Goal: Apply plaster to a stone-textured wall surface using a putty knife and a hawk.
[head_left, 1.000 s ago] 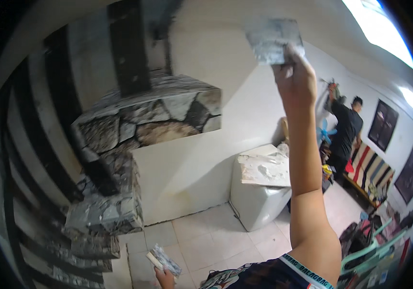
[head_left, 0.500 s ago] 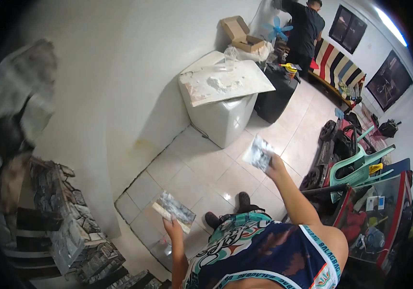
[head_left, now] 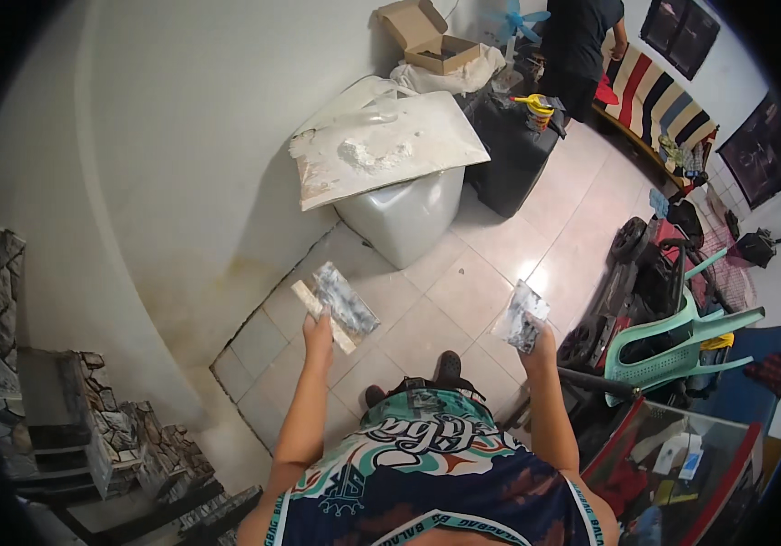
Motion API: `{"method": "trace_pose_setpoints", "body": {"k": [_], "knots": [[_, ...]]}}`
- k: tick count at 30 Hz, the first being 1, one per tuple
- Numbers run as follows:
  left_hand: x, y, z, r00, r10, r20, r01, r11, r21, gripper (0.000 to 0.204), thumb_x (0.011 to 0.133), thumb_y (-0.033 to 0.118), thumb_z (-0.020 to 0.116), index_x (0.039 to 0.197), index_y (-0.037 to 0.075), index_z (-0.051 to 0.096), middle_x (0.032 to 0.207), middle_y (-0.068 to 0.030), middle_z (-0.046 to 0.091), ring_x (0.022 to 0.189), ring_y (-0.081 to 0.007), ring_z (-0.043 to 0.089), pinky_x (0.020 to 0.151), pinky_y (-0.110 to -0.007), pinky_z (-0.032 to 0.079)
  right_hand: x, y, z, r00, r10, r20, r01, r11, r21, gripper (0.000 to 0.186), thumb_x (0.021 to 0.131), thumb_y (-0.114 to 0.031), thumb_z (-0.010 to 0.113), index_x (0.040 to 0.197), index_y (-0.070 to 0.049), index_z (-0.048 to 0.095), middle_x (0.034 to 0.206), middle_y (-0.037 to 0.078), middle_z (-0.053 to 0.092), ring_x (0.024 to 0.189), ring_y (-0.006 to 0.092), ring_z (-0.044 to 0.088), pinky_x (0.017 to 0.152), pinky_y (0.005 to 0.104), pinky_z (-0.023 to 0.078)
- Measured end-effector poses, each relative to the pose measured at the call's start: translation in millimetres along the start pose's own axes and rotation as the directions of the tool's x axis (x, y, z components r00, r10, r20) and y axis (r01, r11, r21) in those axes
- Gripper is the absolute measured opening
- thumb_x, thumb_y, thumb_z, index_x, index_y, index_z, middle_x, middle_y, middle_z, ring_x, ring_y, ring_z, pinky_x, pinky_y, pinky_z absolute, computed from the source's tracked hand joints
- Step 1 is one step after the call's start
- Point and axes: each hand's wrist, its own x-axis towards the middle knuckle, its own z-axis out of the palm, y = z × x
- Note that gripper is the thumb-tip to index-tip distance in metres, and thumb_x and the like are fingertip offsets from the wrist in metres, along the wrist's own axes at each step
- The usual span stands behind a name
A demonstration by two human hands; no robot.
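Observation:
My left hand is closed on a flat rectangular plastering trowel with a pale handle and a smeared grey blade. My right hand grips a wide putty knife smeared with white and grey. Both tools are held out over the tiled floor, with my feet below. Beyond them a white tub-shaped appliance carries a pale board with white powder and lumps on it.
Stone-patterned stairs are at lower left. Behind are an open cardboard box, black container, blue fan, another person and striped bench. A green chair, stroller and red-framed glass case crowd the right.
My raised right arm has come down with the putty knife to waist height. My left hand and trowel now sit higher in the view, which has tilted from the ceiling toward the floor.

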Motion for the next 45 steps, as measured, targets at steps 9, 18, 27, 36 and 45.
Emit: {"method": "trace_pose_setpoints", "body": {"k": [9, 18, 27, 36, 45], "knots": [[14, -90, -81, 0.982, 0.124, -0.145, 0.064, 0.502, 0.863, 0.035, 0.079, 0.013, 0.058, 0.108, -0.006, 0.054, 0.105, -0.0293, 0.061, 0.102, -0.043, 0.058, 0.086, -0.043, 0.047, 49, -43, -13, 0.996, -0.042, -0.073, 0.036, 0.996, -0.079, 0.017, 0.085, -0.006, 0.054, 0.101, -0.002, 0.059, 0.089, 0.005, 0.064, 0.08, 0.0174, 0.064, 0.073, 0.0328, 0.053], [-18, -173, -162, 0.958, -0.287, -0.004, 0.02, 0.053, 0.998, 0.034, 0.073, 0.019, 0.06, 0.095, -0.006, 0.059, 0.092, -0.0279, 0.063, 0.088, -0.0447, 0.062, 0.08, -0.048, 0.049, 147, -49, 114, 0.985, -0.161, 0.057, 0.166, 0.82, -0.547, 0.025, 0.085, -0.011, 0.059, 0.106, 0.003, 0.059, 0.091, 0.007, 0.065, 0.078, 0.0168, 0.063, 0.069, 0.0295, 0.05], [146, -117, -66, 0.962, -0.067, -0.263, 0.242, 0.649, 0.721, 0.031, 0.079, 0.014, 0.057, 0.103, -0.006, 0.054, 0.096, -0.0298, 0.061, 0.093, -0.0456, 0.059, 0.081, -0.047, 0.047, 400, -52, 245, 0.848, -0.244, 0.471, 0.418, -0.24, -0.876, 0.026, 0.078, -0.012, 0.055, 0.094, 0.007, 0.061, 0.083, 0.024, 0.066, 0.077, 0.0327, 0.065, 0.072, 0.0405, 0.05], [176, -7, -47, 0.914, -0.036, -0.404, 0.29, 0.754, 0.59, 0.033, 0.083, 0.011, 0.055, 0.109, -0.008, 0.051, 0.098, -0.0252, 0.061, 0.092, -0.0384, 0.062, 0.082, -0.042, 0.047, 486, 12, 332, 0.871, 0.135, 0.472, 0.425, -0.687, -0.589, 0.019, 0.077, -0.012, 0.054, 0.088, 0.001, 0.063, 0.087, 0.026, 0.065, 0.084, 0.0395, 0.064, 0.078, 0.0457, 0.051], [87, -125, -54, 0.772, -0.108, -0.626, 0.507, 0.697, 0.506, 0.027, 0.081, 0.013, 0.055, 0.098, -0.009, 0.052, 0.092, -0.0253, 0.062, 0.086, -0.0372, 0.061, 0.076, -0.042, 0.048, 469, 27, 389, 0.754, 0.376, 0.539, 0.653, -0.519, -0.551, 0.021, 0.077, -0.005, 0.05, 0.095, 0.002, 0.059, 0.082, 0.025, 0.064, 0.079, 0.0407, 0.064, 0.073, 0.0489, 0.051]]}}
